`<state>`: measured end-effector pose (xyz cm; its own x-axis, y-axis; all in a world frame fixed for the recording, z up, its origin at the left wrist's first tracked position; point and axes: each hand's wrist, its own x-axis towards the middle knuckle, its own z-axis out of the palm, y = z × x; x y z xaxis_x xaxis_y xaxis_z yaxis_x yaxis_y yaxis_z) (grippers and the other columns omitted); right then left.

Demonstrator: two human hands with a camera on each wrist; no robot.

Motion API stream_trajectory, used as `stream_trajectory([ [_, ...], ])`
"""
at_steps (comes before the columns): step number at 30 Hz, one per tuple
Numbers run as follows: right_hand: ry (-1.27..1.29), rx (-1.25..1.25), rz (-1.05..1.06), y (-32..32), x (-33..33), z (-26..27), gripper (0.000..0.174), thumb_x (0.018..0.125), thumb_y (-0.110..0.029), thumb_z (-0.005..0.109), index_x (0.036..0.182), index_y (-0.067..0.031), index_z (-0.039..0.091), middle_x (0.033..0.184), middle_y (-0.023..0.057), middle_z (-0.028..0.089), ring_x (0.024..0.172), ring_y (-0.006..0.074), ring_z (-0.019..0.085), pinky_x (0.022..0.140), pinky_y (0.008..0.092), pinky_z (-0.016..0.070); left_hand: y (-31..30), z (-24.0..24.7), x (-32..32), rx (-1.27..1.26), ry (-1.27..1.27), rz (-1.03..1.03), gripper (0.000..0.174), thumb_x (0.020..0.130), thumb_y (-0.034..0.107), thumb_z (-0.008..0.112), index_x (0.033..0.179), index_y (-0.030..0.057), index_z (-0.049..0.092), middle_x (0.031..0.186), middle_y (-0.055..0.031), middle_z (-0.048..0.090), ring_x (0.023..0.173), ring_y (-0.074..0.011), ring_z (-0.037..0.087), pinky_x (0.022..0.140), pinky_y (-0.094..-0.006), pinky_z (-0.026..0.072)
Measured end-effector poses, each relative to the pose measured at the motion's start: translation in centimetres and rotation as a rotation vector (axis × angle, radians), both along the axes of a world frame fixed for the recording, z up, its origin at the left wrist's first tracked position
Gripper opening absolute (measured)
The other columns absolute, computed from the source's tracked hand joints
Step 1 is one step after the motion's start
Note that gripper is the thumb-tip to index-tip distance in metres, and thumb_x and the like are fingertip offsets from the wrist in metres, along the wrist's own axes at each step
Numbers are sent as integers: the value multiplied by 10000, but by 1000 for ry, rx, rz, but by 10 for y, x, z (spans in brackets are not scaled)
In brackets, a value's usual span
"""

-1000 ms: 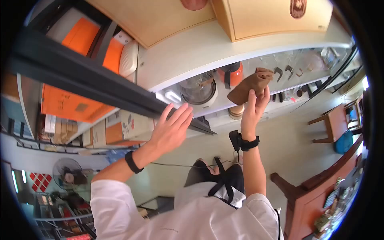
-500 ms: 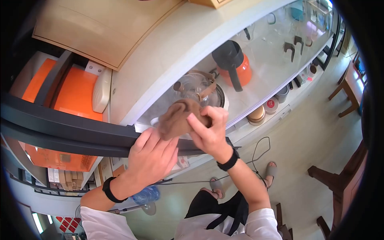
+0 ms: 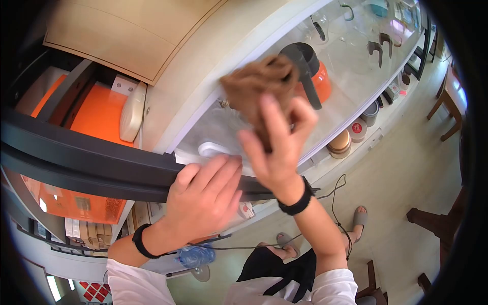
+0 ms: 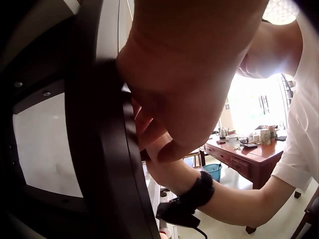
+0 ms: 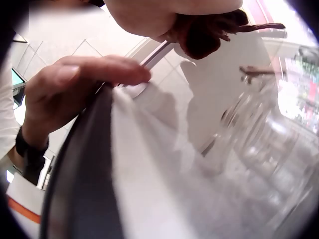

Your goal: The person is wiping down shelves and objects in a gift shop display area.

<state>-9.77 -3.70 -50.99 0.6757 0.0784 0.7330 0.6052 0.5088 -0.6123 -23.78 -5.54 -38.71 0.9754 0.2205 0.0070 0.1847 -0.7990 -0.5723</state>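
Head view: my right hand [image 3: 284, 140] grasps the brown cloth [image 3: 251, 91], crumpled, its bulk beyond my fingertips, above the glass-topped case [image 3: 351, 96]; no clear long axis. My left hand [image 3: 203, 198] lies extended over the dark frame [image 3: 101, 168], grasping nothing, farther from the cloth.

Left wrist view: left fingers against the frame; cloth not visible.

Right wrist view: cloth bunched at my right hand, apart from the left fingertips; glassware [image 5: 264, 144] beyond.

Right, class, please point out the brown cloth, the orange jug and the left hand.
Brown cloth [image 3: 245, 90]: head view, on its left part.
Orange jug [image 3: 323, 84]: head view, on its orange body.
Left hand [image 3: 202, 206]: head view, on its back.
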Motion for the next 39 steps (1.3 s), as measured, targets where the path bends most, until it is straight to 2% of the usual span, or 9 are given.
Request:
stream_trajectory([
  [5, -26, -8, 4, 6, 2, -28, 426, 636, -71, 769, 1053, -136, 717, 1054, 107, 434, 945, 287, 469, 848, 413, 415, 4, -2, -3, -15, -13, -50, 372, 769, 237, 689, 1082, 36, 701, 1208, -44, 643, 1145, -196, 563, 918, -386, 353],
  [11, 397, -26, -189, 5, 79, -18, 346, 916, -86, 639, 1244, -13, 554, 1251, 166, 451, 1189, 304, 459, 1001, 382, 387, 2, -2, -7, -63, -19, -46, 372, 776, 219, 630, 1094, 38, 695, 1223, -54, 630, 1174, -206, 548, 947, -405, 353],
  [15, 190, 30, -209, 12, 39, -4, 432, 811, -34, 703, 1226, -41, 582, 1206, 160, 479, 1084, 298, 496, 970, 399, 397, -1, 5, -6, -125, 29, 16, 442, 725, 196, 587, 1129, 41, 678, 1223, -69, 625, 1203, -217, 529, 983, -409, 345],
  [19, -75, 65, 80, -3, -15, -4, 443, 626, -16, 731, 1054, -126, 712, 1084, 99, 535, 972, 278, 509, 852, 392, 416, 1, 3, -10, -71, 74, 17, 436, 705, 183, 610, 1120, 61, 668, 1238, -60, 613, 1225, -212, 513, 997, -405, 339],
  [23, -267, 11, -31, -1, 12, -30, 455, 588, -24, 729, 1028, -141, 728, 1057, 62, 553, 966, 266, 525, 823, 389, 428, 1, 2, -10, -61, 62, -9, 400, 704, 162, 628, 1095, 87, 668, 1249, -50, 606, 1235, -206, 505, 1010, -397, 334],
  [26, 49, 26, -68, 0, 45, -39, 435, 776, 41, 689, 1196, -59, 641, 1160, 131, 522, 1044, 278, 545, 884, 356, 459, 0, 3, -9, -49, 75, -16, 394, 707, 160, 634, 1095, 97, 669, 1254, -51, 608, 1231, -208, 508, 1010, -394, 335],
  [29, 461, 89, 21, -1, 58, -32, 422, 826, 9, 693, 1238, -56, 625, 1192, 137, 517, 1086, 286, 544, 915, 360, 453, 1, 4, -10, -36, 75, -40, 392, 709, 158, 640, 1096, 103, 671, 1255, -52, 609, 1229, -209, 510, 1007, -394, 337],
  [35, -65, -66, 95, -16, -13, -54, 460, 654, 9, 729, 1090, -134, 713, 1119, 118, 554, 1011, 310, 545, 884, 403, 460, 0, 2, -9, -62, 67, -19, 417, 704, 153, 651, 1117, 102, 668, 1264, -63, 602, 1220, -219, 515, 992, -415, 348],
  [39, -182, -191, -6, -25, 5, -98, 492, 634, -24, 753, 1107, -147, 709, 1135, 86, 576, 1042, 311, 541, 914, 409, 445, -1, 4, -8, -53, 77, -43, 414, 713, 149, 650, 1123, 97, 665, 1288, -76, 594, 1219, -234, 515, 979, -422, 357],
])
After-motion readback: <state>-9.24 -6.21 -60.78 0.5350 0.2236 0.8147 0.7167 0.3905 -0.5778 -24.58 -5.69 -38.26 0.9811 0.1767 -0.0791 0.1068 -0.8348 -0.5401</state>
